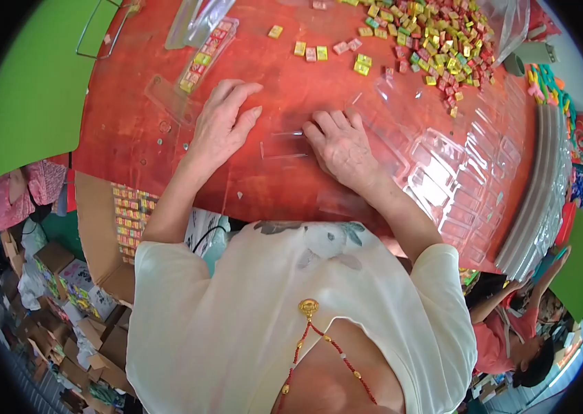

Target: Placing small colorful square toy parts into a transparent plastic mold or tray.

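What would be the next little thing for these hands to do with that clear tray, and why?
Probably reach the left hand up to the small coloured packets and bring a few down. The clear plastic tray under the right hand looks empty, the right hand's fingertips press on its edge, and the left hand lies flat on the red table, holding nothing.

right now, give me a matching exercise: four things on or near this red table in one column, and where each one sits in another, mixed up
Things:
1. pile of small coloured blocks
2. clear tray under the right hand
3. filled clear tray of blocks
4. stack of empty clear trays

Places:
A. along the right edge of the red table
B. far side of the table, to the right
C. between the left hand and the right hand
D. far side, beyond the left hand

Pairs: 1-B, 2-C, 3-D, 4-A
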`<action>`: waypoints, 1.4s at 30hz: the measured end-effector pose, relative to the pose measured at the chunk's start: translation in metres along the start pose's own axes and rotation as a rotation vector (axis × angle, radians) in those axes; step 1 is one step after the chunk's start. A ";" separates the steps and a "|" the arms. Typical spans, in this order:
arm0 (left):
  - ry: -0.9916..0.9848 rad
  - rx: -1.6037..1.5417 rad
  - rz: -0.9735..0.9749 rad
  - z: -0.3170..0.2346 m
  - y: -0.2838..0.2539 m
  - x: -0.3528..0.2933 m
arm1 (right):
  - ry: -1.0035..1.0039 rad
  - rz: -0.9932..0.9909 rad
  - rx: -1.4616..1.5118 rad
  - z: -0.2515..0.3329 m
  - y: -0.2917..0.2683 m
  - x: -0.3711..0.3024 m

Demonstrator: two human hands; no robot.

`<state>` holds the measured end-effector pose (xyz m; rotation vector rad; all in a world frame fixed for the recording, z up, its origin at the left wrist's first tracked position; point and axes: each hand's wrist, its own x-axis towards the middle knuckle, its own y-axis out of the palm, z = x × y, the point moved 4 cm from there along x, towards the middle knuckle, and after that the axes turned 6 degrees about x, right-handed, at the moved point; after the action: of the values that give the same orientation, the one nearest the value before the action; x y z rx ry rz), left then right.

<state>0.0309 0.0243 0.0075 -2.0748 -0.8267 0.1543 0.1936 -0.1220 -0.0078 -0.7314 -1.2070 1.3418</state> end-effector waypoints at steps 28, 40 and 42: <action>0.167 0.375 0.120 -0.014 0.056 0.145 | 0.439 -0.251 -0.169 -0.158 -0.036 0.049; 0.218 0.265 0.038 -0.003 0.059 0.167 | 0.291 -0.223 -0.389 -0.195 -0.031 0.096; 0.275 0.364 0.050 -0.010 0.063 0.158 | 0.336 -0.202 -0.376 -0.195 -0.031 0.091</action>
<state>0.1880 0.0885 -0.0053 -1.7259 -0.5338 0.0402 0.3689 0.0060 -0.0134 -1.0256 -1.2326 0.7944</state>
